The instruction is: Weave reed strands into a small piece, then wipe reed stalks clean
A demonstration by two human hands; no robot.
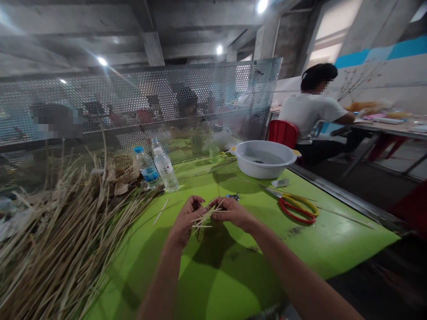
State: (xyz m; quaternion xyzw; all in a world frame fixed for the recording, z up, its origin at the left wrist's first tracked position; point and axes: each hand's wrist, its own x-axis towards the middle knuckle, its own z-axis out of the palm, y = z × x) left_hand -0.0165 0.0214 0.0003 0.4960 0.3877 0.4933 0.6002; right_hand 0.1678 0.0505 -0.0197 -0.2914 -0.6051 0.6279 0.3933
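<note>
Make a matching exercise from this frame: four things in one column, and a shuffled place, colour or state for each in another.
1. Scissors
2. Basin
3. Short strips
4. Heap of long strips

A. spread over the left side of the picture
B. held by the left hand and right hand
C. partly red, partly yellow
D. wide, pale and open-topped

Pairs: 1-C, 2-D, 3-B, 4-A

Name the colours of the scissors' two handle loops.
One is red and one yellow on the scissors; the head view shows this best.
</note>
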